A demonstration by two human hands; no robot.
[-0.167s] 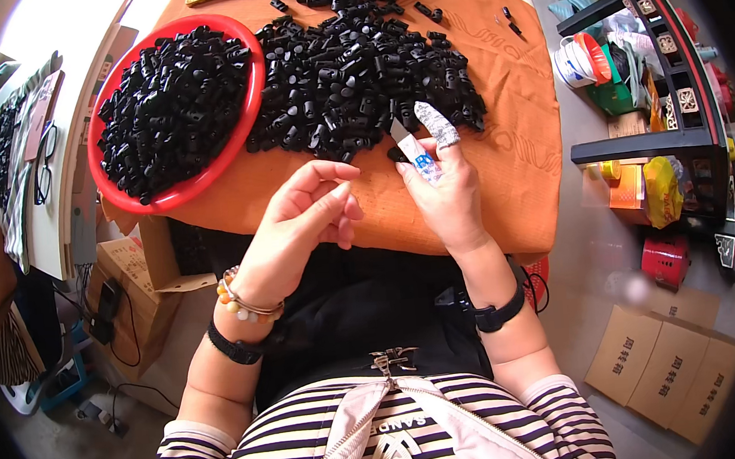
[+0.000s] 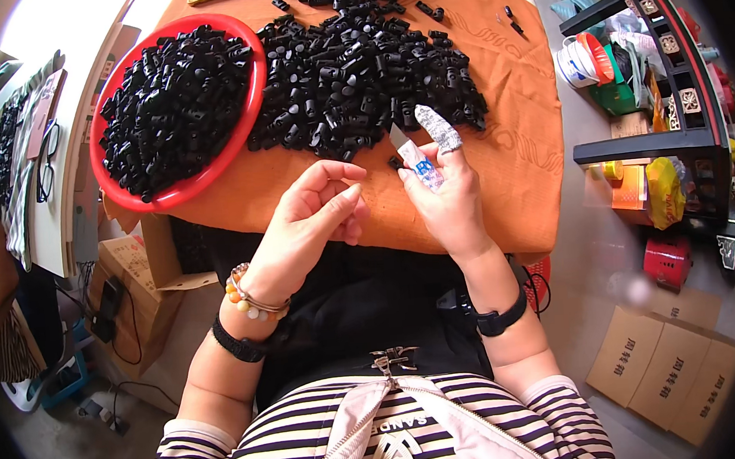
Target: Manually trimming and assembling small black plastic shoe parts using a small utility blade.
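My right hand [image 2: 451,193] grips a small knife [image 2: 419,167], its handle wrapped in white, blue-marked material, between thumb and fingers. The bare grey blade points up and left toward a heap of small black plastic pieces [image 2: 356,84]. A grey-white cloth cover sits on that hand's index finger. One black piece [image 2: 395,163] lies beside the knife, near my right thumb. My left hand [image 2: 310,208] hovers over the near table edge, fingers loosely curled, thumb and index finger apart. I see nothing in it, though the palm is partly hidden.
A red round basin [image 2: 261,82] full of the same black pieces stands left of the heap on the orange tablecloth [image 2: 503,193]. Black shelving [image 2: 646,147] with bags and tubs is at the right. Flat cardboard [image 2: 655,371] lies on the floor; an open carton [image 2: 141,264] stands lower left.
My left hand has shifted very slightly right. My right hand keeps its hold on the knife, tilting it a little. The heap and basin look the same.
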